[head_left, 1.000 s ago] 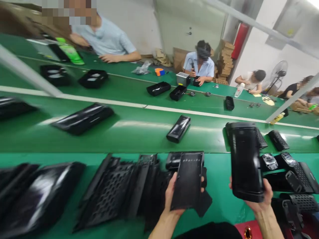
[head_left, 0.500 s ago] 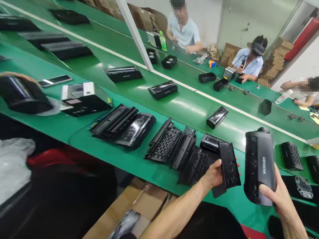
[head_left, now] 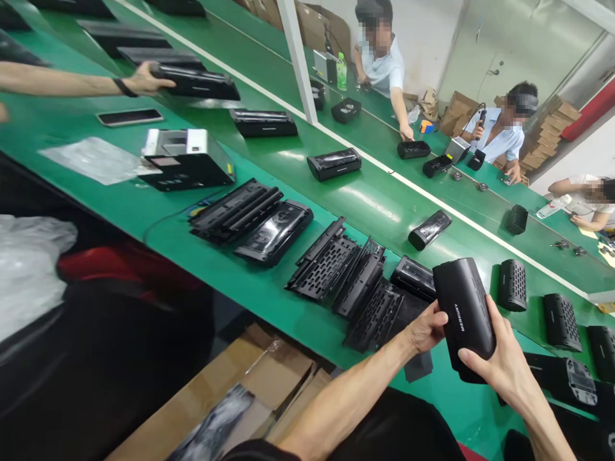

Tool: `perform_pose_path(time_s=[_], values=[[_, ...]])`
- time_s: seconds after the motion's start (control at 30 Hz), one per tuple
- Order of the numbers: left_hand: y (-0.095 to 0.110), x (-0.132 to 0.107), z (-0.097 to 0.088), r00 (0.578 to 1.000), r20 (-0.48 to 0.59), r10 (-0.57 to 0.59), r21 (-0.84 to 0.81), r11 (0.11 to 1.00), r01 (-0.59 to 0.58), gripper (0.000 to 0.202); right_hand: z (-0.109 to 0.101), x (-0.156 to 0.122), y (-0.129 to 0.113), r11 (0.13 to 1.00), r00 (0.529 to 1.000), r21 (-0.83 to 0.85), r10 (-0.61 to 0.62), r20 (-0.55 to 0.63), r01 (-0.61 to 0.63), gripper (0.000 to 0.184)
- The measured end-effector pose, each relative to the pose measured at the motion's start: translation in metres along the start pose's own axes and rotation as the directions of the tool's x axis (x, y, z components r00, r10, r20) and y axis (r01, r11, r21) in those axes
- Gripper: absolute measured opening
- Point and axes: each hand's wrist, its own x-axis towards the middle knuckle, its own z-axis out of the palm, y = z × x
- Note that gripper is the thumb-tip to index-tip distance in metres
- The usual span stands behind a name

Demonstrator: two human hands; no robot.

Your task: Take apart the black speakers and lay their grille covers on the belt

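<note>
A black speaker-like casing [head_left: 465, 304] lettered MERKURY stands tilted between my two hands. My left hand [head_left: 425, 330] grips its left side, thumb on the front edge. My right hand [head_left: 502, 358] is wrapped round the lower right side, thumb across the bottom front. The casing hides the flat black panel that was in my left hand, so I cannot tell its exact position. Just left of my hands, slotted black panels [head_left: 321, 266] and a narrow black panel [head_left: 358, 282] lie on the green table [head_left: 269, 301]. A glossy black casing [head_left: 414, 276] lies behind the held one.
Black casings [head_left: 334, 163] sit along the green conveyor [head_left: 379, 198]. At left, a co-worker's hand [head_left: 148, 80] grips another casing [head_left: 196, 83]. A boxy device [head_left: 187, 160], a phone [head_left: 129, 117] and a plastic bag [head_left: 91, 160] lie nearby. Cardboard boxes [head_left: 273, 371] stand below the table edge.
My hands have come together at the casing, which has moved left and turned its lettered face toward me. The co-worker's casing at left has moved away toward the conveyor.
</note>
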Motion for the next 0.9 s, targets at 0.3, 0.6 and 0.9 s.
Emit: perform_pose_path(time_s=[0.3,0.6,0.9], values=[[-0.005,0.009,0.001,0.997,-0.067,0.027,0.018,0.999,-0.026,0.071,-0.009,0.016,0.005,0.995,0.994,-0.004,-0.102,0.038,0.103,0.114],[0.006,0.011,0.015,0.952,-0.236,0.193,0.115,0.979,-0.170,0.068,0.062,-0.012,0.025,0.944,0.849,0.247,-0.058,-0.526,0.217,0.119],[0.091,0.017,0.008,0.978,-0.088,0.189,0.646,0.759,-0.088,0.115,0.039,-0.023,0.037,0.848,0.880,0.496,0.078,-0.468,0.189,0.092]])
